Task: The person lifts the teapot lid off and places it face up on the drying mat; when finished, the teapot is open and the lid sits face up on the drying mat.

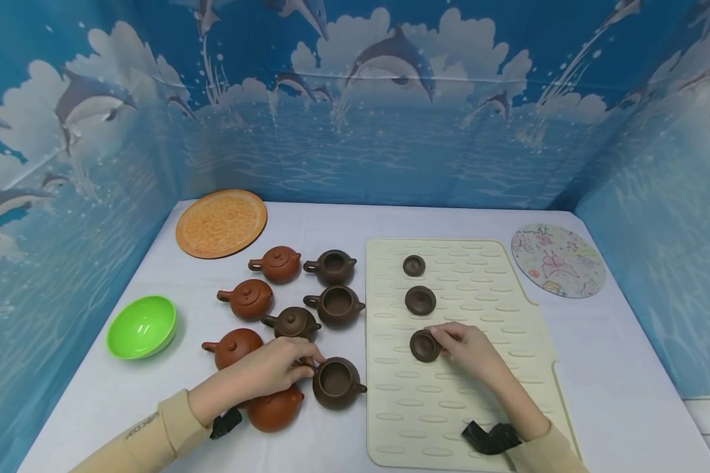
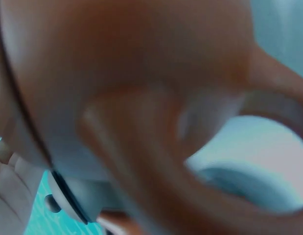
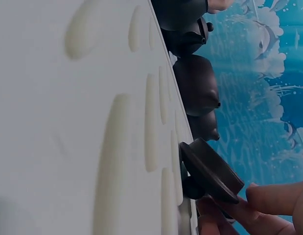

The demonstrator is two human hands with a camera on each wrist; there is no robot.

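Observation:
My right hand [image 1: 467, 348] pinches the edge of a small dark brown teapot lid [image 1: 425, 345] over the cream mat [image 1: 449, 407]. In the right wrist view this lid [image 3: 212, 171] is tilted, its knob toward the mat. Two more dark lids, a middle one [image 1: 420, 300] and a smaller far one [image 1: 414, 265], lie on the mat in line with it. With thumb and fingers, my left hand [image 1: 281, 364] holds the handle side of a lidless dark teapot [image 1: 337, 383]; the handle is mostly hidden. Below that hand sits a reddish-brown teapot [image 1: 275, 410], large and blurred in the left wrist view.
Behind the left hand stand two lidless dark teapots [image 1: 338, 306], a lidded dark teapot [image 1: 294, 323] and several reddish-brown teapots [image 1: 250, 299]. A green bowl [image 1: 142, 327] is at left, an orange round mat [image 1: 221, 224] at back left, a floral round mat [image 1: 559, 261] at back right.

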